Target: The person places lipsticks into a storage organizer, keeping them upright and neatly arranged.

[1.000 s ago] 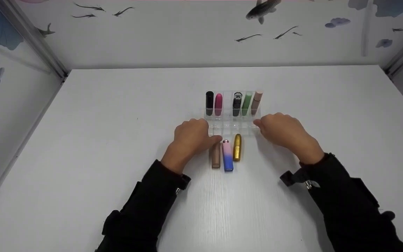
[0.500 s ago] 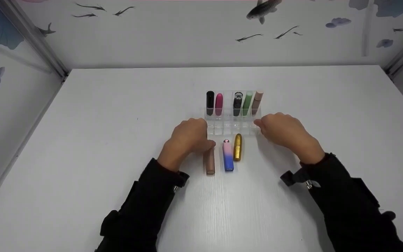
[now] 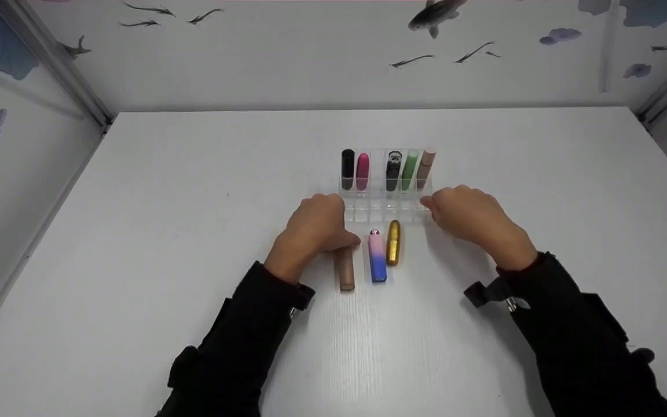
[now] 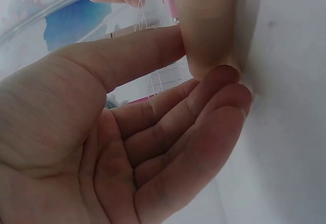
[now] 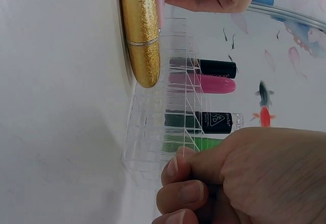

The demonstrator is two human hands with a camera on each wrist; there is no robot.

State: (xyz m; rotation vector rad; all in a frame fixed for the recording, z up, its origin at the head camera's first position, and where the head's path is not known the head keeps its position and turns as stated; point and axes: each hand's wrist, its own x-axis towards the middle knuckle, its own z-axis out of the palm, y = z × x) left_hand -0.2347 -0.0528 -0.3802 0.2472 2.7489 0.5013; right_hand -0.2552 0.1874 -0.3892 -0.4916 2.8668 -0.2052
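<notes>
Brown tube [image 3: 346, 273] is near the middle of the white table [image 3: 136, 243], its long axis pointing near to far. Beyond it on the far side, a clear rack [image 3: 377, 215] runs left to right, so its length lies across the tube's; the tube is near of the rack's left end. The left hand [image 3: 317, 223] is much the nearer one: it pinches the tube's far end between thumb and fingertips, leaving the other end sticking out on the near side. Whether the tube touches the table or is just off it, I cannot tell. The right hand [image 3: 469, 214] is well apart from it, at the rack's near right corner, fingers curled and apparently gripping the clear wall. To my eye, any move of the tube turns on its gripped end facing the rack while its body lies flat, unlike the upright ones in the rack. Just right of it, nearly parallel, lies the pink-blue tube [image 3: 377, 258], then the gold tube [image 3: 393, 243]. Standing in the rack's far row, left to right, are the black tube [image 3: 348, 169], pink tube [image 3: 362, 172], patterned tube [image 3: 393, 171], green tube [image 3: 409, 171] and taupe tube [image 3: 425, 169]; the gap after the pink one is far and slightly right of the grip.
</notes>
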